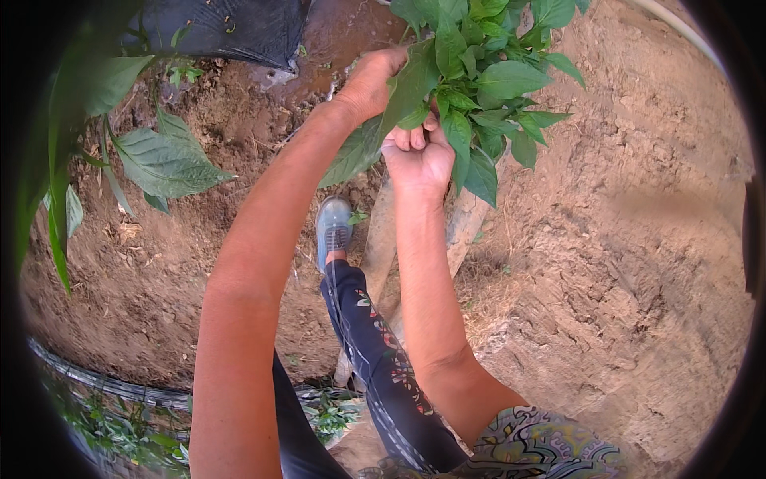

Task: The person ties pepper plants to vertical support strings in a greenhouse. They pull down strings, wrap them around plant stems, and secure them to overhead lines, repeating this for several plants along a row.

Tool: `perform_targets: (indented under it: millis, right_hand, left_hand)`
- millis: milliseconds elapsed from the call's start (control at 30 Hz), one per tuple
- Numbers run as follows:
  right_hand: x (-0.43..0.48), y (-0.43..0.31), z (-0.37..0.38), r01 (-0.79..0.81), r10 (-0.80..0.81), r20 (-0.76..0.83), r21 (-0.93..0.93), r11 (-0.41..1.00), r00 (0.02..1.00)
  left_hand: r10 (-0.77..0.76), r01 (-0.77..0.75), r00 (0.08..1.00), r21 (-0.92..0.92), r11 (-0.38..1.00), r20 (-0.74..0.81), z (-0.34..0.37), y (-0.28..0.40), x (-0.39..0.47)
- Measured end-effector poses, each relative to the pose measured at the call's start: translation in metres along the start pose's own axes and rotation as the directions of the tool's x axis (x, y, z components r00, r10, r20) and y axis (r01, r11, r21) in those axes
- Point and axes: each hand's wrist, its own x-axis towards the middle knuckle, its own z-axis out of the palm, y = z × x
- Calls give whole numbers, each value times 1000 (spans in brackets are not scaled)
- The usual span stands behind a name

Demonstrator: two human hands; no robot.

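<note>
A leafy green plant (479,78), which looks like a pepper plant, fills the top centre right. My left hand (374,81) reaches to its left side, with the fingers hidden behind a large leaf. Below the foliage my right hand (422,149) is turned palm up, its fingers curled in among the leaves. Whether either hand grips a stem is hidden by the leaves. The two hands are close together, with broad leaves hanging between and around them.
More large leaves (167,158) hang at the left. Black plastic film (239,30) lies at the top beside wet soil. Below me are narrow boards (380,239) on bare earth and my shoe (334,224). Black film (119,383) and low plants (131,428) run along the lower left.
</note>
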Motion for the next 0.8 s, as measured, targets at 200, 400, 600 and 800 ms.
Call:
perform_targets:
  millis: [200, 400, 600, 800]
  right_hand:
    - [-5, 8, -3, 50, -2, 171, -275, 960, 985]
    - [-3, 14, 0, 80, -115, -30, -547, 833, 993]
    - [-25, 3, -6, 141, -48, 166, -614, 776, 985]
    - [-101, -16, -9, 11, -88, -51, -805, 593, 995]
  left_hand:
    - [248, -283, 958, 352, 892, 142, -8, -17, -14]
    - [248, -270, 963, 415, 869, 107, -19, -31, -30]
    - [176, -158, 984, 310, 938, -32, -26, -34, -32]
    - [76, -66, 969, 52, 996, -234, -26, -41, -37]
